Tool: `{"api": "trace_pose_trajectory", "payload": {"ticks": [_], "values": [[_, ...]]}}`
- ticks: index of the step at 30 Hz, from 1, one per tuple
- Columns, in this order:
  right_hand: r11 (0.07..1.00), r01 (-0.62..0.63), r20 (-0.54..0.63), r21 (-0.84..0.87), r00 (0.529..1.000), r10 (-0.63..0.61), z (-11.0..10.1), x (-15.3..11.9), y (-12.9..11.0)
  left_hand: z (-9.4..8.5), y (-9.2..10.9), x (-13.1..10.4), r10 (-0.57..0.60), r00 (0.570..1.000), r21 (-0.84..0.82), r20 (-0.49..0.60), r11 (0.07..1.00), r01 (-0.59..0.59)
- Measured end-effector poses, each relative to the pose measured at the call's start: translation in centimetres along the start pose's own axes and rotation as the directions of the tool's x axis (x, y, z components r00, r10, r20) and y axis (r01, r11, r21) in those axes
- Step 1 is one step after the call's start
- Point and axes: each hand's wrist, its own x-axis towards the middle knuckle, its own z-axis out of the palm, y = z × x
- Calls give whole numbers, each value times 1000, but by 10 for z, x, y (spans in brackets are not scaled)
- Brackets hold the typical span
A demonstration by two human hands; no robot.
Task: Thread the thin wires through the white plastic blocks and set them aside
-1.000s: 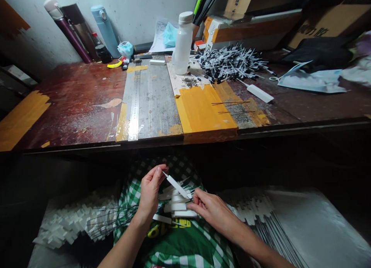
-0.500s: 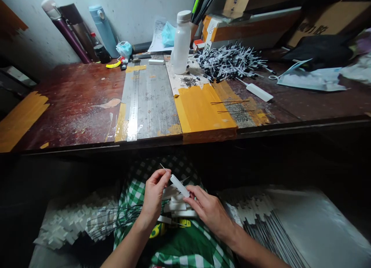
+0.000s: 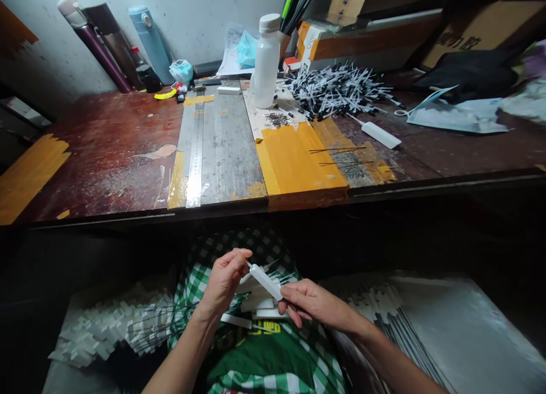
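Above my lap I hold a white, flat-sided plastic piece with a thin stem at its upper left end. My left hand pinches that stem between thumb and fingers, which partly hide it. At the lower right end my right hand grips the piece between thumb and forefinger, its other fingers loosely curled beneath. Several similar white pieces lie under my hands on the green checked apron.
The desk edge runs across in front. On it are a heap of black-and-white sticks, a white bottle, a steel ruler and one white piece. Bundled white pieces lie left; dark rods lie right.
The white piece has shifted slightly down and right. My left fingers have closed over its stem, whose tip showed before, and my right hand has turned and moved a little right.
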Motion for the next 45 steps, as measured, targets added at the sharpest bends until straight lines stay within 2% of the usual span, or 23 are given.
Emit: {"api": "trace_pose_trajectory", "payload": {"ticks": [3,6,10,14,28,32,34,38,41,43,45], "values": [[989,-10,-70,-145,998,-1,2,-7,-7,-2,2,2,17,999,20,-43,1000,-16],[968,-35,-112,-250,994,8,3,-11,-9,-3,2,4,36,999,104,-38,994,-32],[915,-48,-234,-400,971,-52,3,-10,-4,-3,-3,5,59,998,180,-18,982,-55],[898,-75,-304,-434,950,-67,3,-6,1,-3,-6,4,63,998,221,-2,973,-61],[870,-145,-347,-471,938,-31,0,-5,4,-2,-8,6,45,998,205,-47,978,-34],[846,-169,-356,-506,934,-27,1,-5,2,0,-10,3,57,996,253,-71,967,-37],[807,-185,-376,-561,925,-49,5,-6,0,4,-11,-1,63,995,274,-82,961,-38],[663,-258,-448,-703,884,-131,18,-3,-1,17,-14,-9,68,992,240,-104,970,-42],[591,-271,-457,-760,869,-190,27,-2,1,25,-14,-10,73,990,228,-122,973,-44],[600,-247,-444,-761,873,-203,29,-2,1,27,-13,-9,64,990,226,-124,974,-35],[652,-182,-406,-736,890,-210,29,-5,-1,27,-11,-7,54,992,228,-117,973,-26]]}}
